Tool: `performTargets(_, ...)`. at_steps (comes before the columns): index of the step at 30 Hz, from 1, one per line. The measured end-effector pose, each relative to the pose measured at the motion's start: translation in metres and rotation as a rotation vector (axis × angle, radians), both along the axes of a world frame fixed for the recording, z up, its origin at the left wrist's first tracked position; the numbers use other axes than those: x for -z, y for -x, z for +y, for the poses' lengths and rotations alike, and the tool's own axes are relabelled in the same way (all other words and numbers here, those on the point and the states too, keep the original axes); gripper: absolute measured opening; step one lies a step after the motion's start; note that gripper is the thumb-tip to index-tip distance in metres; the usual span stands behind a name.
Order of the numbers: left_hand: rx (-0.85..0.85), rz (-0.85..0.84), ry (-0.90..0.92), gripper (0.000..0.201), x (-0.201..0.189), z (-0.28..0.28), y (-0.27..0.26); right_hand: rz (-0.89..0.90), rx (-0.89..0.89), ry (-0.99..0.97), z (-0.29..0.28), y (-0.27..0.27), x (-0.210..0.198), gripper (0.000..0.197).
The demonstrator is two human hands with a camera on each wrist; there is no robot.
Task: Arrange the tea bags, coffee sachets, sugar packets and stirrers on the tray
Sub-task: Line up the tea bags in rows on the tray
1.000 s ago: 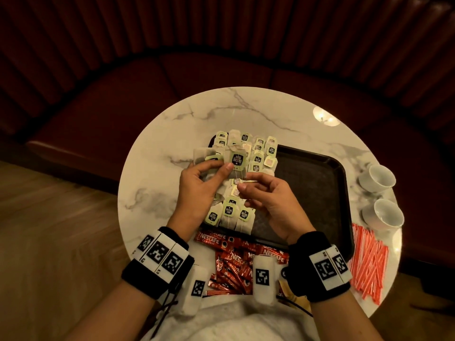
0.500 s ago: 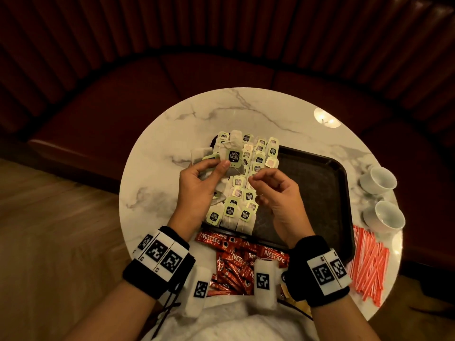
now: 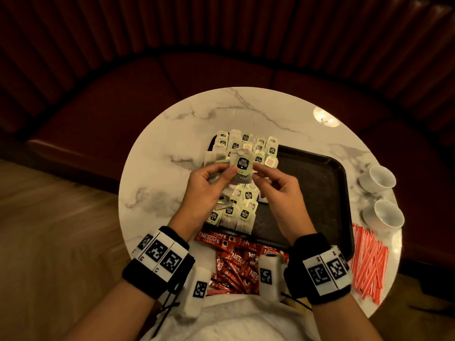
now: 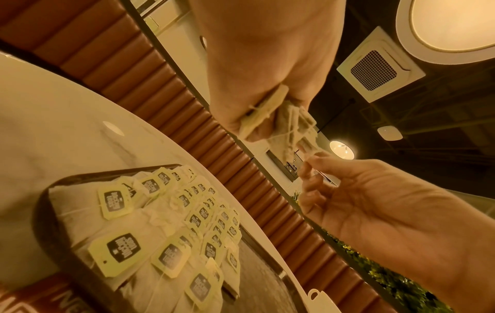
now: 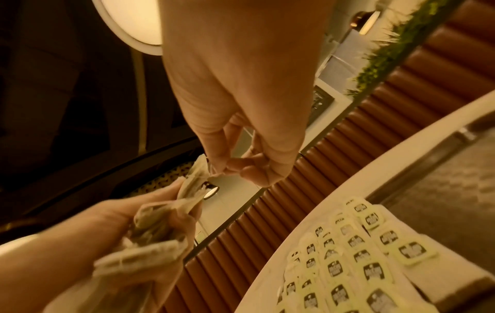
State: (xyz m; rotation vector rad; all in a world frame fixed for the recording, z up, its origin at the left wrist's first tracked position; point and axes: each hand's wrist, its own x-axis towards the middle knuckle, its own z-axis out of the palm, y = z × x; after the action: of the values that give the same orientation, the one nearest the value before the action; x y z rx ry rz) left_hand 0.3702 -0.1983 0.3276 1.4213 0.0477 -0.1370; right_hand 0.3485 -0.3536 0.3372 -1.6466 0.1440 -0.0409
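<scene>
Behind the round marble bench, from 9 to 3 o'clock, runs a dark red padded seat. Dark rectangular tray sits right of bench centre; its 9 o'clock end is covered with rows of tea bags, green-white tags up, some overhanging the far left rim. Pink-red stirrers lie loose on the bench at 4 o'clock, off the tray. Red coffee sachets are heaped at 6 o'clock, off the tray, touching its near rim. Two white cups stand at 3 o'clock, beside the tray. Left hand, above the tea-bag rows, grip closed on a small bunch of tea bags, one tag facing up. Right hand, just beside it, thumb and forefinger pinched on an edge of the same bunch; whether on paper or string, cannot tell. Sugar packets not identified.
</scene>
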Motion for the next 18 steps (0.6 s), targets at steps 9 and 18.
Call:
performTargets(9, 0.194, 0.018, -0.093, 0.009, -0.005, 0.001, 0.004, -0.016, 0.013, -0.192, -0.005, -0.002, -0.006, 0.032)
performTargets(18, 0.211, -0.003, -0.049, 0.011, -0.011, -0.001, 0.007, 0.148, -0.03, -0.118, -0.009, -0.004, -0.005, 0.036)
